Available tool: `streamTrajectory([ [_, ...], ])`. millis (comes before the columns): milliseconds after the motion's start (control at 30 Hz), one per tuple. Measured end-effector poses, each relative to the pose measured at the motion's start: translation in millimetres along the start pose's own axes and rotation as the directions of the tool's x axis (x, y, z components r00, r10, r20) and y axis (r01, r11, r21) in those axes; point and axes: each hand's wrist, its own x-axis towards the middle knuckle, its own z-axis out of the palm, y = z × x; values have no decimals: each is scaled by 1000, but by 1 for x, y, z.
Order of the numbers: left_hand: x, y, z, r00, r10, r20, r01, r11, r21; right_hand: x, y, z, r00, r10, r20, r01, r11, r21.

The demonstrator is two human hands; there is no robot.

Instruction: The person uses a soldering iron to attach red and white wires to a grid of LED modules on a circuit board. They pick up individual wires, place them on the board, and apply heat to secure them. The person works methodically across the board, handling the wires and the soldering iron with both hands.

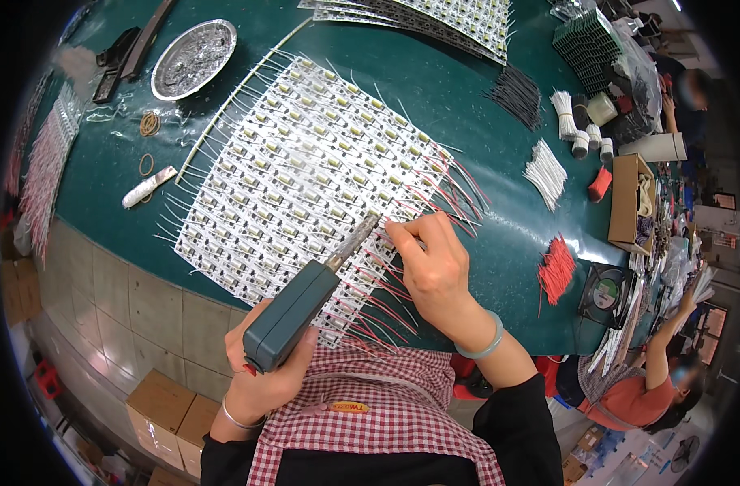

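Note:
My left hand [260, 381] is closed around the dark green body of a soldering gun [293, 312]. The gun's metal tip meets a large white panel of small circuit boards [281, 178] near its right edge. Right beside that tip, the thumb and forefinger of my right hand [435, 263] pinch a thin red wire, mostly hidden by the fingers. Several red wires [390, 314] stick out along the panel's right edge, above and below my right hand. White wires [224, 113] fringe the left side.
A foil-lined oval dish [194, 61] stands at the far left. Rightward lie bundles of black wires [516, 95], white wires [545, 174] and red wires [556, 270], then a small fan [607, 293] and a cardboard box [627, 202]. More panels [451, 28] lie at the back. Co-workers [641, 397] are at the right.

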Motion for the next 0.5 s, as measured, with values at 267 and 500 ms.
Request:
streamTrajectory([
  [267, 5, 4, 5, 1000, -12, 2, 12, 1000, 9, 1, 0, -1, 1000, 3, 19, -3, 1000, -6],
  [500, 2, 3, 3, 999, -43, 1, 43, 999, -9, 1, 0, -1, 1000, 6, 24, -6, 1000, 0],
])
